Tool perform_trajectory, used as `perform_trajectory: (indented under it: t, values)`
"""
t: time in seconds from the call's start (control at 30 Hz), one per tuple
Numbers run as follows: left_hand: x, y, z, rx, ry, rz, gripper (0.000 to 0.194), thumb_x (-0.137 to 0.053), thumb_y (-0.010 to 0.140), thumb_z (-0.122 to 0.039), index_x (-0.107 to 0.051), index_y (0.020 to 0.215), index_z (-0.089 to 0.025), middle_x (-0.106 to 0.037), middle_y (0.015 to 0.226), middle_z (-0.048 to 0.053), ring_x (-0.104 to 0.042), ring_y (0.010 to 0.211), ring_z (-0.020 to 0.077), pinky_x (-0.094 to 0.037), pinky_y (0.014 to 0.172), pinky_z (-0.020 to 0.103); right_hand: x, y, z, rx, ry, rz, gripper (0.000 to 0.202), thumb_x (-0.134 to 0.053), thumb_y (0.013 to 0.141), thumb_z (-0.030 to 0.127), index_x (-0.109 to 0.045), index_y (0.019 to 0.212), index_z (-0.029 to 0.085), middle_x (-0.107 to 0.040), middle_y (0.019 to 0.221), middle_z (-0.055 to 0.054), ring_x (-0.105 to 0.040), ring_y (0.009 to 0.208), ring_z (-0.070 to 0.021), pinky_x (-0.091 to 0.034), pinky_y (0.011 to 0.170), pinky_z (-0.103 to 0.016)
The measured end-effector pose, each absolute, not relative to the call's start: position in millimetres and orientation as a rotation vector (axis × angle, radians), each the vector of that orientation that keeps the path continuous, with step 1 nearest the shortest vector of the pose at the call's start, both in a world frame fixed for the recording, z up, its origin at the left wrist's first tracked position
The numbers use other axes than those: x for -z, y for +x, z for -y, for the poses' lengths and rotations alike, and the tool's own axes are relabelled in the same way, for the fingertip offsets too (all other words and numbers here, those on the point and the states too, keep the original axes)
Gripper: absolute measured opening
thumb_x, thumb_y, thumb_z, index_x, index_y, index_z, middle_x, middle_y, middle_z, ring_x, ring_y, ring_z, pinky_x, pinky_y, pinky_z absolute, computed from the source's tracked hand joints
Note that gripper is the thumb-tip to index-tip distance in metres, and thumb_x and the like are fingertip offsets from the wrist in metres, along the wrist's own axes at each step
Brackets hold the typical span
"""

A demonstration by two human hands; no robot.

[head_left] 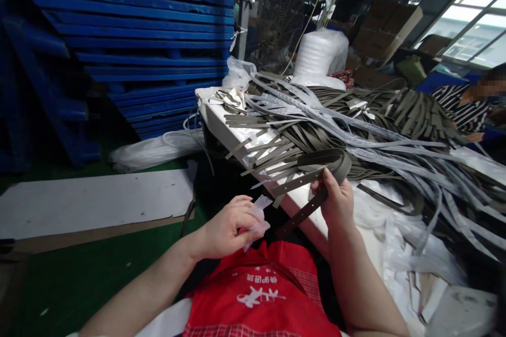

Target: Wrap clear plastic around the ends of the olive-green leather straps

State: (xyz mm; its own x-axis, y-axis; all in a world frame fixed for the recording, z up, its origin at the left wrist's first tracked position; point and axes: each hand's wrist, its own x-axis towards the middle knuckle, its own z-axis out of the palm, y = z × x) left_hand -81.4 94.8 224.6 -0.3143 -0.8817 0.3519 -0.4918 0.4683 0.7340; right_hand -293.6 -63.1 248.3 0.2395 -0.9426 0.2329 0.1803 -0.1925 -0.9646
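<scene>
My left hand [237,224], in front of my red apron, is closed around a crumpled piece of thin white plastic film [261,216]. My right hand [336,195] pinches a dark grey-brown belt strap [300,183] over the near table edge. Round holes run along the strap, and one end hangs down toward my lap. Beyond that hand, many similar straps [308,137] lie in an overlapping heap on the table. Long clear plastic sleeves [340,121] stretch across the heap.
Blue pallets [150,37] are stacked at the left, beside a white board [98,202] on the green floor. A roll of white foam [320,55] stands on the white table [221,121]. Behind it is a large fan [279,8]. Another person [462,108] sits at far right.
</scene>
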Motion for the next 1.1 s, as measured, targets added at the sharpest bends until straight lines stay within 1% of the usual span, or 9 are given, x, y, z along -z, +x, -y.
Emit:
perform_trajectory:
  t: [0.17, 0.27, 0.37, 0.43, 0.53, 0.67, 0.83, 0.93, 1.1]
  values:
    - [-229, -88, -92, 0.682, 1.161, 1.970, 0.024, -0.051, 0.096, -0.027, -0.072, 0.086, -0.021, -0.073, 0.095, 0.001, -0.064, 0.094, 0.0143, -0.026, 0.109, 0.035, -247, -293, 60, 1.121, -1.383, -0.837, 0.033, -0.065, 0.086, 0.049, -0.057, 0.079, 0.017, -0.058, 0.057, 0.001, -0.049, 0.049, -0.0103, -0.037, 0.047, -0.022]
    - [-226, -90, -89, 0.718, 1.162, 1.950, 0.027, -0.050, 0.098, -0.030, -0.072, 0.085, -0.020, -0.073, 0.093, 0.004, -0.064, 0.092, 0.0157, -0.030, 0.107, 0.036, -246, -293, 57, 1.037, -1.402, -0.820, 0.034, -0.064, 0.086, 0.049, -0.058, 0.078, 0.017, -0.058, 0.057, 0.001, -0.051, 0.050, -0.0104, -0.038, 0.048, -0.022]
    - [-222, -92, -85, 0.788, 1.142, 1.952, 0.033, -0.049, 0.098, -0.033, -0.070, 0.078, -0.018, -0.071, 0.084, 0.005, -0.063, 0.085, 0.0161, -0.040, 0.096, 0.031, -245, -293, 54, 0.981, -1.497, -0.811, 0.036, -0.062, 0.087, 0.050, -0.059, 0.077, 0.016, -0.059, 0.059, 0.001, -0.051, 0.053, -0.0111, -0.039, 0.051, -0.023]
    - [-222, -93, -83, 0.846, 1.126, 1.960, 0.037, -0.047, 0.099, -0.034, -0.069, 0.074, -0.017, -0.068, 0.080, 0.005, -0.063, 0.082, 0.0158, -0.044, 0.087, 0.027, -246, -293, 51, 0.979, -1.591, -0.832, 0.035, -0.062, 0.087, 0.050, -0.060, 0.077, 0.016, -0.059, 0.061, 0.000, -0.051, 0.055, -0.0119, -0.040, 0.053, -0.024]
    - [-222, -93, -82, 0.912, 1.100, 1.933, 0.039, -0.048, 0.098, -0.036, -0.068, 0.073, -0.015, -0.067, 0.085, 0.007, -0.062, 0.083, 0.0155, -0.047, 0.080, 0.024, -249, -294, 47, 0.974, -1.703, -0.883, 0.036, -0.061, 0.088, 0.050, -0.061, 0.077, 0.016, -0.058, 0.063, -0.001, -0.050, 0.057, -0.0129, -0.040, 0.054, -0.025]
    - [-217, -93, -78, 0.978, 1.096, 1.883, 0.037, -0.051, 0.096, -0.038, -0.069, 0.076, -0.013, -0.065, 0.088, 0.007, -0.062, 0.080, 0.0147, -0.048, 0.076, 0.023, -251, -293, 43, 0.894, -1.708, -0.900, 0.038, -0.061, 0.087, 0.052, -0.059, 0.076, 0.016, -0.057, 0.063, -0.001, -0.049, 0.055, -0.0131, -0.038, 0.051, -0.026]
    - [-208, -96, -70, 1.036, 1.072, 1.805, 0.036, -0.051, 0.097, -0.036, -0.070, 0.080, -0.012, -0.066, 0.093, 0.008, -0.063, 0.085, 0.0157, -0.049, 0.079, 0.024, -246, -292, 44, 0.858, -1.712, -0.889, 0.038, -0.062, 0.085, 0.053, -0.059, 0.073, 0.017, -0.056, 0.061, -0.001, -0.047, 0.054, -0.0128, -0.036, 0.050, -0.025]
    - [-206, -99, -65, 1.036, 1.078, 1.772, 0.036, -0.052, 0.096, -0.036, -0.070, 0.079, -0.011, -0.066, 0.087, 0.008, -0.062, 0.080, 0.0147, -0.047, 0.075, 0.023, -234, -289, 46, 0.807, -1.745, -0.847, 0.036, -0.060, 0.087, 0.051, -0.063, 0.073, 0.017, -0.059, 0.063, -0.002, -0.049, 0.056, -0.0136, -0.038, 0.053, -0.026]
    - [-198, -99, -61, 1.107, 1.127, 1.608, 0.036, -0.056, 0.093, -0.038, -0.070, 0.078, -0.009, -0.066, 0.080, 0.008, -0.061, 0.073, 0.0146, -0.048, 0.069, 0.023, -208, -277, 36, 0.628, -1.852, -0.761, 0.044, -0.050, 0.093, 0.052, -0.063, 0.068, 0.017, -0.059, 0.059, -0.003, -0.052, 0.055, -0.0140, -0.040, 0.053, -0.026]
